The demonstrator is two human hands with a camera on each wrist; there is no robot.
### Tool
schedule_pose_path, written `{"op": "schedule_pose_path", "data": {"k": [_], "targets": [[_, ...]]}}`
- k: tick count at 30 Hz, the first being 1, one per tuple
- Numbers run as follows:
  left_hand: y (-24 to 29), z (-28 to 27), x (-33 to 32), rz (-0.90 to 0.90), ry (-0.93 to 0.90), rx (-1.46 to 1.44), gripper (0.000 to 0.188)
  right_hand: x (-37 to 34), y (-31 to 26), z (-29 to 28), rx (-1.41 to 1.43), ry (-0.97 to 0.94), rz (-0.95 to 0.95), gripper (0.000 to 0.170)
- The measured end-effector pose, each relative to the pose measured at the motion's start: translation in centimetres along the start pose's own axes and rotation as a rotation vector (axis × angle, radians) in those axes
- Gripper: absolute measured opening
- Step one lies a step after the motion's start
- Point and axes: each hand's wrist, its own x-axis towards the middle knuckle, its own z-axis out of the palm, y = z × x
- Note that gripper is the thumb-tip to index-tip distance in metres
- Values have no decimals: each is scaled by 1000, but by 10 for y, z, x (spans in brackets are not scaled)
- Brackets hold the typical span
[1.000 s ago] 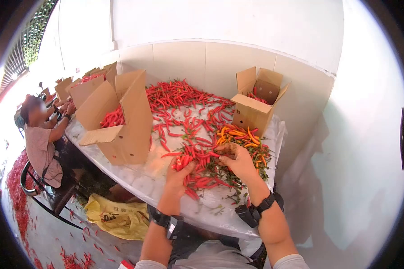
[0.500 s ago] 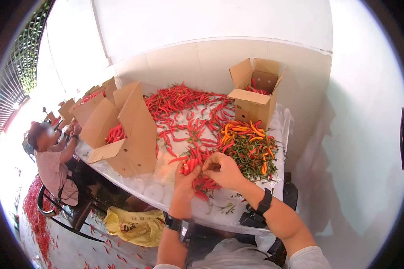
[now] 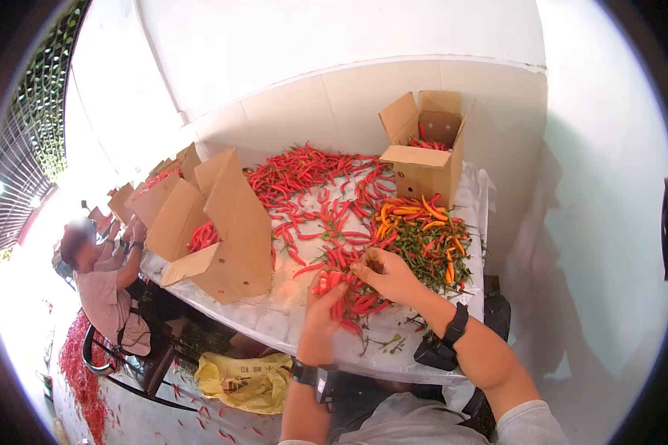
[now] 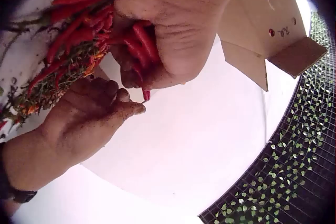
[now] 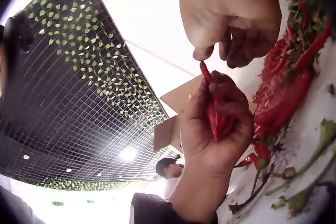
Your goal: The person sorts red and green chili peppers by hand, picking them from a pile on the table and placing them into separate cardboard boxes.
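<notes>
Chilies [image 3: 330, 284] in left hand [image 3: 320, 317], right hand [image 3: 390, 279] now nearer than before.

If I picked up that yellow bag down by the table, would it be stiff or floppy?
The yellow bag would probably flop and sag, because it's all crumpled and wrinkly. It probably wouldn't roll if you pushed it, since it's lying spread out. It might be light, but I can't see whether anything's inside.
</notes>
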Motion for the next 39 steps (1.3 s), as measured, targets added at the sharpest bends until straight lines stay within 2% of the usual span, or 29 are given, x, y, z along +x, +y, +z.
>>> {"op": "schedule_pose_path", "data": {"k": [6, 9, 15, 18, 24, 27, 30, 33, 34, 37, 39], "targets": [[4, 16, -6, -12, -13, 60, 26, -3, -9, -1, 51, -128, -8, 30], [4, 15, -6, 2, -59, 134, 24, 1, 7, 2, 27, -150, -41, 31], [3, 16, -4, -4, -72, 141, 25, 0, -9, -6, 198, -233, 190, 31], [4, 17, -5, -8, -69, 151, 25, 0, -4, -4, 97, -179, 159, 32], [-3, 11, 0, 3, -41, 259, 25, -4, -10, -4, -578, 37, -235, 26], [-4, 12, 2, 16, 37, 247, 26, -2, -6, -10, -755, 157, -332, 24], [-4, 13, 3, 18, 139, 139, 27, -1, -13, -21, -735, 397, -147, 19], [-2, 9, 3, 25, 159, 71, 29, 0, 0, -38, -878, 458, -137, 20], [-3, 8, 4, 32, 156, 66, 29, -2, 0, -40, -937, 420, -62, 27], [-3, 7, 5, 48, 166, 76, 29, -2, -1, -40, -1019, 399, -185, 26], [-3, 4, 6, 35, 172, 72, 26, -5, -14, -34, -958, 185, -85, 26]]}}
